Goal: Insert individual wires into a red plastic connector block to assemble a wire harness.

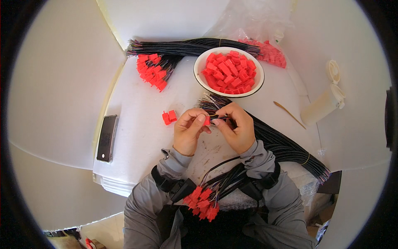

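Observation:
Above the middle of the white table (137, 124), my left hand (188, 132) pinches a small red plastic connector housing (207, 120) between thumb and fingers. My right hand (239, 129) is closed on a thin yellowish wire (212, 115) at the housing; how far the wire sits inside is hidden by my fingers. A bundle of black cables (277, 139) with stripped, loose wire ends runs beneath my right hand toward the lower right. Left of my left hand lie loose red housings (169, 117). Cables ending in red connectors (203, 202) lie between my forearms, close to my body.
A white bowl (200, 82) full of red housings stands at the back. Behind it lie another black cable bundle (178, 47), finished red connectors (151, 72) and a clear bag of red pieces (271, 54). A phone (107, 138) lies left; a thin brown stick (289, 114) and cream container (323, 108) are right.

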Available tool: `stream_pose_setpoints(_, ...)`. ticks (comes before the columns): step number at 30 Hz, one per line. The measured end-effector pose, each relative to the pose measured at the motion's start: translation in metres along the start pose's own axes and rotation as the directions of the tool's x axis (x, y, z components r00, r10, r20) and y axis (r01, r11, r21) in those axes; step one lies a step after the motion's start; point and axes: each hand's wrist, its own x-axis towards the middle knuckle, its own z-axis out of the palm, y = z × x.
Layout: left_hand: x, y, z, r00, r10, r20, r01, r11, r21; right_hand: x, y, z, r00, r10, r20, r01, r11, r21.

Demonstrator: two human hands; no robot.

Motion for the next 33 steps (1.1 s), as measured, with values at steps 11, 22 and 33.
stream_pose_setpoints(11,0.001,-0.003,-0.001,0.996,-0.08,-0.038,0.076,0.993,-0.086,0.002,0.004,-0.001,0.997,-0.071,-0.017,0.071,0.997,-0.015)
stream_pose_setpoints(22,0.001,0.0,0.0,0.988,-0.081,-0.129,0.075,0.996,-0.052,0.003,0.003,-0.001,0.995,-0.095,0.014,0.095,0.994,-0.054)
stream_pose_setpoints(33,0.002,0.0,-0.002,0.992,-0.074,-0.106,0.065,0.995,-0.081,0.002,-0.001,-0.002,0.998,-0.061,0.016,0.062,0.995,-0.075)
